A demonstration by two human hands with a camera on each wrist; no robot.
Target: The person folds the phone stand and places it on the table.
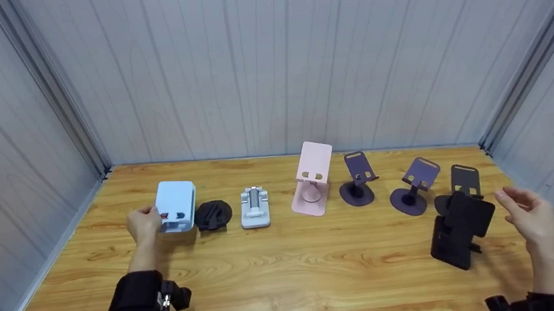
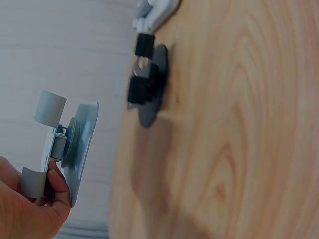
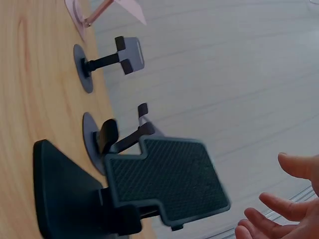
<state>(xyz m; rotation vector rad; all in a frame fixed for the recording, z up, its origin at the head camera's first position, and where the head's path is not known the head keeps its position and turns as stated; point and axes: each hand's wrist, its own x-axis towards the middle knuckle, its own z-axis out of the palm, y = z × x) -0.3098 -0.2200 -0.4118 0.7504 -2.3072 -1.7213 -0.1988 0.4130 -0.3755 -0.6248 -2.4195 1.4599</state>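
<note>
Behind the black stand [image 1: 464, 223], 1 dark grey stand [image 1: 465, 175] is partly hidden; the right hand [image 1: 534, 215], fingers loose, is just beside the former. The left hand [image 1: 144, 224], fingertips partly hidden, pinches the light-blue stand [image 1: 176, 197] at its left side.

on screen i see a light blue stand [image 1: 175, 195] at left, a black stand [image 1: 466, 215] at lower right, brown wood-grained table [image 1: 292, 289].

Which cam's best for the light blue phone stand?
Left wrist: the light blue phone stand, pinched by the left hand, is close and side-on, its joint visible. Head shows it smaller, mostly one flat face. Right wrist doesn't show it.
</note>
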